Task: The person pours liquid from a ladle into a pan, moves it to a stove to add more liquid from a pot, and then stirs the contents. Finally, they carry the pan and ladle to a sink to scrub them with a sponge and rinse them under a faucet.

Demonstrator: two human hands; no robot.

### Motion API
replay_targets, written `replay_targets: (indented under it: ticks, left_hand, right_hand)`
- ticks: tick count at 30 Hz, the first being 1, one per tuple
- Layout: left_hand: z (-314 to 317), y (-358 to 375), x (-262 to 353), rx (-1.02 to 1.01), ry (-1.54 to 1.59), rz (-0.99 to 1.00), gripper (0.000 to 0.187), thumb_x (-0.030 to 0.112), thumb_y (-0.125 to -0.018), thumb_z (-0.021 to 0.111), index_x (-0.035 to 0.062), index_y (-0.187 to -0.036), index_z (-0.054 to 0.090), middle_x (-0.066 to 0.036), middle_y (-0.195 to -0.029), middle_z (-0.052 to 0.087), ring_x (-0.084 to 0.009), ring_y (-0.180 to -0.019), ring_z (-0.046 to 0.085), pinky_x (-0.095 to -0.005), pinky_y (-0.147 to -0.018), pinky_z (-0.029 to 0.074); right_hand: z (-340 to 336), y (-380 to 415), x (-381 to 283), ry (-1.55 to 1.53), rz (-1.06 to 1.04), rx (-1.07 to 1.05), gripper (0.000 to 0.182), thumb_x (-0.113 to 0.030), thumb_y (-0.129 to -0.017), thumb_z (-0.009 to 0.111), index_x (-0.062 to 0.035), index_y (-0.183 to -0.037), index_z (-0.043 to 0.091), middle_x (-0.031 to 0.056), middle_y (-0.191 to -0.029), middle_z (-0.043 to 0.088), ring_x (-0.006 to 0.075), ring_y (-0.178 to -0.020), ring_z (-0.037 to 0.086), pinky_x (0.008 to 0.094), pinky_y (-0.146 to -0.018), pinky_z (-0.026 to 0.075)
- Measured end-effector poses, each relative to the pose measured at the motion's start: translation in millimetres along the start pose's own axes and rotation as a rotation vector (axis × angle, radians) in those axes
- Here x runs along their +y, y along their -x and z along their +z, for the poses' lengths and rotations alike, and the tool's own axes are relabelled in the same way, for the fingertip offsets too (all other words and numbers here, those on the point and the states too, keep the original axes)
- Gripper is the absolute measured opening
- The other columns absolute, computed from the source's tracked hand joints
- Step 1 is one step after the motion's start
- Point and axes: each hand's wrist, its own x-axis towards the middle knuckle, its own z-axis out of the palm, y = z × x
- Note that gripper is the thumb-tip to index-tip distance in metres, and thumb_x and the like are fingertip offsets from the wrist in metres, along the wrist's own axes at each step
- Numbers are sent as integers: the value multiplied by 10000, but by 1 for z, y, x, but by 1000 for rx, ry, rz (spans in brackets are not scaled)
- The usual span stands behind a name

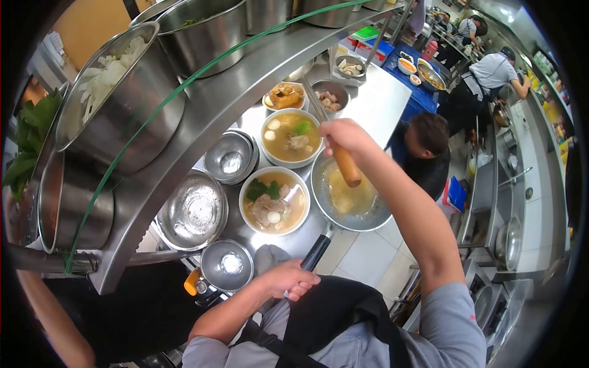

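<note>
My left hand (288,279) is closed around the black handle of a frying pan (321,190), which holds a yellowish broth. My right hand (350,136) grips the wooden handle of a ladle (348,167). Its metal shaft reaches away from me, towards a bowl of browned food (286,96) at the back. Left of the pan stand two white bowls of soup: the nearer bowl (274,230) has meat, green leaves and a pale round piece, the farther bowl (291,163) has noodles, pale round pieces and something green.
Stacked metal bowls (228,158), a wide metal pan (192,211) and a small metal bowl (227,265) stand left. A steel shelf (178,138) with large pots overhangs the counter. A person (426,138) is close on the right; others work farther back. Another person's arm (55,319) shows lower left.
</note>
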Motion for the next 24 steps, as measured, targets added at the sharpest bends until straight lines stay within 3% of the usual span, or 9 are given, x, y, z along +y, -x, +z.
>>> replay_targets:
  ticks: [2,5,13,16,18,20,22,23,24]
  left_hand:
    - [0,0,2,1,-2,4,238,100,-903,641,127,-818,420,53,-591,376,-32,-417,342,-211,-349,264]
    - [1,-1,4,9,-19,10,238,103,-904,641,130,-819,421,49,-592,377,-32,-416,342,-211,-347,264]
    - [8,8,9,36,-89,-26,247,58,-895,645,118,-833,414,43,-560,376,-45,-407,361,-225,-340,278]
    - [13,13,6,71,-200,-49,265,33,-879,655,104,-792,415,26,-544,383,-59,-402,365,-237,-345,283]
    - [25,14,4,101,-286,-99,265,23,-873,655,100,-786,417,20,-540,388,-66,-401,367,-241,-349,284]
    - [36,9,5,168,-368,-175,255,-4,-865,644,73,-755,427,-16,-524,433,-89,-391,391,-254,-364,298]
    - [53,-5,4,153,-473,-184,265,-10,-858,655,75,-755,426,-17,-527,425,-91,-396,391,-258,-366,292]
    - [66,-15,4,143,-471,-238,261,-11,-856,656,76,-764,428,-11,-530,415,-87,-395,381,-256,-366,282]
    - [81,-29,3,143,-465,-286,257,-13,-855,657,77,-773,431,-4,-532,405,-83,-395,371,-254,-366,273]
  right_hand:
    - [-12,16,-1,-147,35,-28,141,-131,-828,610,3,-798,581,51,-630,537,163,-473,513,301,-409,405]
    - [-32,54,-5,-239,197,-111,142,-191,-865,582,-74,-944,596,-13,-623,517,72,-458,445,230,-379,354]
    - [-114,223,59,-222,102,-187,206,-95,-822,560,-15,-1012,548,59,-539,508,177,-375,508,303,-380,396]
    - [-125,311,97,-166,322,56,202,29,-803,544,-15,-1001,549,24,-638,535,137,-415,527,276,-393,415]
    - [-132,357,127,-12,390,138,161,-38,-799,577,-16,-958,557,19,-639,528,116,-492,537,274,-453,429]
    - [-144,398,184,338,310,266,191,-84,-779,598,-7,-951,568,56,-650,551,144,-565,544,306,-532,446]
    - [-149,437,208,309,294,420,218,-113,-755,612,-6,-941,572,94,-673,570,179,-620,540,334,-596,452]
    - [-154,456,221,334,320,444,239,-136,-759,611,-14,-960,567,149,-711,607,272,-650,595,373,-631,477]
    - [-160,473,237,306,332,505,239,-136,-759,611,-14,-960,567,149,-711,607,272,-650,595,373,-631,477]
